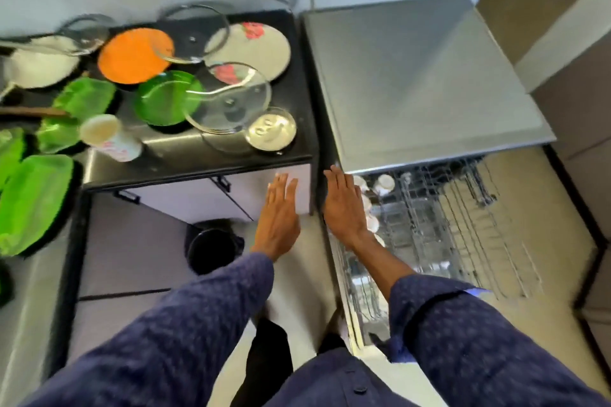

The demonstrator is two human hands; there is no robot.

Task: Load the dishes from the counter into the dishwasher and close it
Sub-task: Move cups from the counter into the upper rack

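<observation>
The dishwasher (423,82) stands right of the black counter (198,155), and its wire rack (463,225) is pulled out with several white cups (385,183) along its left side. My left hand (279,211) and my right hand (344,205) are both flat with straight fingers and hold nothing, in the gap between the counter and the rack. On the counter lie an orange plate (132,56), a green plate (162,99), a floral plate (261,49), glass lids (231,106), a small steel bowl (271,129), a white cup on its side (110,139) and green trays (33,198).
A white pan (39,66) and a wooden handle (29,112) sit at the counter's far left. A black bin (211,248) stands on the floor under the cabinet. Cabinet doors (198,198) with black handles face me. Light floor runs between my arms.
</observation>
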